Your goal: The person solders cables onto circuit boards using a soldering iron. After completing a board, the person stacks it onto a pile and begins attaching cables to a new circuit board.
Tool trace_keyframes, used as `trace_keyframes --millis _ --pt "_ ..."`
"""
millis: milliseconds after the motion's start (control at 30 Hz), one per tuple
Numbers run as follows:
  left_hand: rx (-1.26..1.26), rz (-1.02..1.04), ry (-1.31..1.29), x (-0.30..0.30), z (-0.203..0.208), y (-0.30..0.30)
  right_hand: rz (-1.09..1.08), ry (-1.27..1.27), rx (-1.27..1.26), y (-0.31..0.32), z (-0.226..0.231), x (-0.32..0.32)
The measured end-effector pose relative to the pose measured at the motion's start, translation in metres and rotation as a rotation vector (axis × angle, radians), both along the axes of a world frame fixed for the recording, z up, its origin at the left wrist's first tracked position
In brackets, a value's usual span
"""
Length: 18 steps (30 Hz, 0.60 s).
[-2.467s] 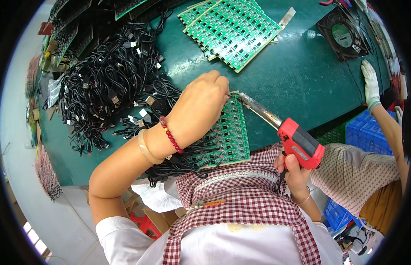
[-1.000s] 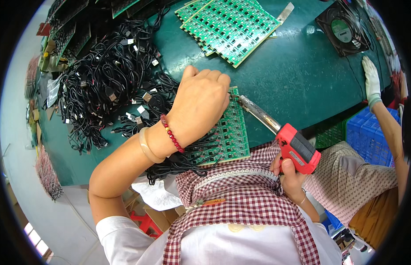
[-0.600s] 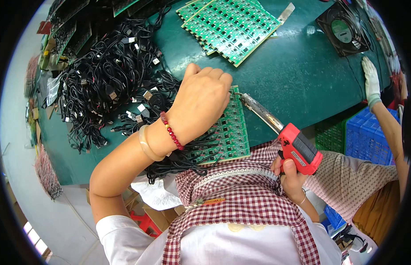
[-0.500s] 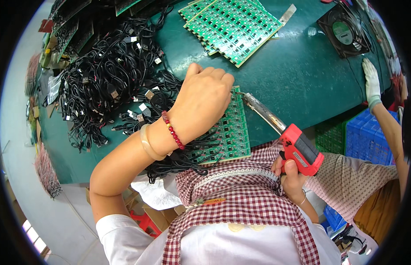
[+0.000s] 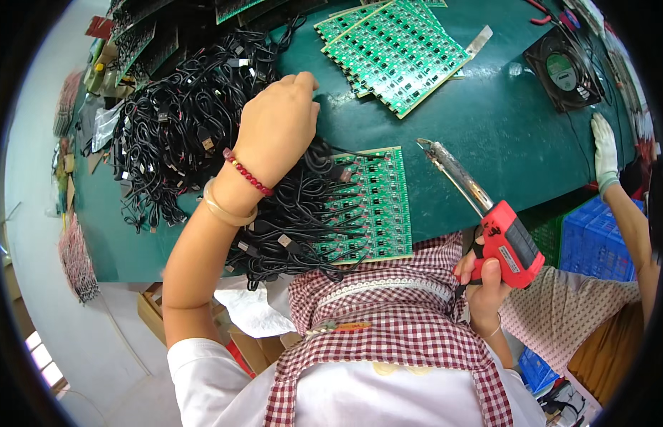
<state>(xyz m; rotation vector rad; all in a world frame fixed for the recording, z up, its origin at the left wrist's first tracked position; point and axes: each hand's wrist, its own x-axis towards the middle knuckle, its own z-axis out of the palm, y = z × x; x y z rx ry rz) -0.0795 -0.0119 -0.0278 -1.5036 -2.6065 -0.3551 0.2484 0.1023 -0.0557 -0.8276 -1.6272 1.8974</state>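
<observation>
My right hand point(image 5: 484, 288) is closed round the red grip of a soldering gun point(image 5: 513, 245). The gun's metal barrel points up and left, its tip over the table and apart from the board. In front of me lies a green circuit board panel point(image 5: 388, 213), with black cables point(image 5: 292, 220) running onto it from the left in a row. My left hand point(image 5: 282, 117) is beside the big heap of black USB cables point(image 5: 178, 114), back of the hand upward. Its fingers curl down, and whatever is in them is hidden.
A stack of green circuit board panels point(image 5: 395, 53) lies at the far side of the green table point(image 5: 481, 121). A black fan point(image 5: 563, 71) stands at the far right. On the right, another person's gloved hand point(image 5: 603, 146) rests at the table edge, above blue crates point(image 5: 595, 235).
My left hand has moved left, off the board and toward the cable heap. The soldering gun has drawn back to the right, its tip away from the board. The view has shifted slightly.
</observation>
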Motion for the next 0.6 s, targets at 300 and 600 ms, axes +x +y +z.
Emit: trace_keyframes --millis 300,600 --pt "0.594 -0.163 -0.838 0.007 0.044 0.012 -0.019 0.035 0.0 0.004 -0.001 0.005" --pt "-0.13 -0.337 -0.468 0.024 0.013 0.013 -0.049 0.056 0.017 0.0 -0.001 0.002"
